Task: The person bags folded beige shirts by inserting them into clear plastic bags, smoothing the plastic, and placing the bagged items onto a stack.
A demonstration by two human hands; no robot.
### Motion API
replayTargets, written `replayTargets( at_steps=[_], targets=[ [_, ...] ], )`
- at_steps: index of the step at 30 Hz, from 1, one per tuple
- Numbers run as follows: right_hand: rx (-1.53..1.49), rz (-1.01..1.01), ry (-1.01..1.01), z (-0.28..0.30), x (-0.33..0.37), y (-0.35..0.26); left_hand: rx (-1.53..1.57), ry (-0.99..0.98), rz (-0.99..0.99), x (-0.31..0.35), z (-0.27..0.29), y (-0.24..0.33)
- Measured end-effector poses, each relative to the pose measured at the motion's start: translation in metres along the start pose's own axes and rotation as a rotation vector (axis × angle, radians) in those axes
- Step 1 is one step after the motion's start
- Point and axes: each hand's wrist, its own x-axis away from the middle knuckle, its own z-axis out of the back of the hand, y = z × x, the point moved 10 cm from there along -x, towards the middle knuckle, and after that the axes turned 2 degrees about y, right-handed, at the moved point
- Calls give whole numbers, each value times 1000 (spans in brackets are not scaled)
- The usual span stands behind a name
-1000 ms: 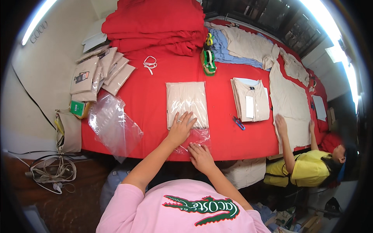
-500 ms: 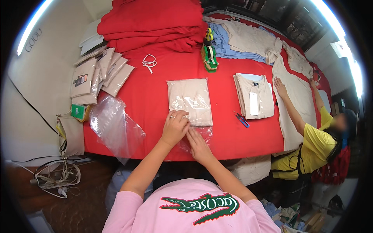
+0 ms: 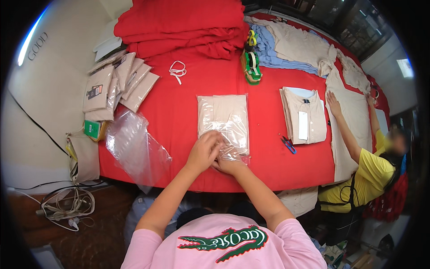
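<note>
The rectangular folded beige garment in a clear plastic bag [image 3: 224, 110] lies flat on the red cloth table covering [image 3: 273, 172], directly in front of the person. The film is glossy, with bright wrinkled reflections concentrated toward the near edge; vertical fold lines show in the fabric. The bare left hand [image 3: 206, 150], fingers curled, rests over the near left corner. The bare right hand [image 3: 229, 167] is at the near edge, its fingertips hidden behind the left. Finger closure on the film cannot be determined for either hand.
</note>
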Motion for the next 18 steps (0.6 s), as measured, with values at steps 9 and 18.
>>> replayTargets(
  at_steps=[9, 18],
  targets=[
    [93, -236, 474, 31, 19, -8, -447, -290, 156, -88, -57, -88],
    [94, -375, 328, 16, 52, 6, -501, -147, 65, -79, -63, -96]
  ],
)
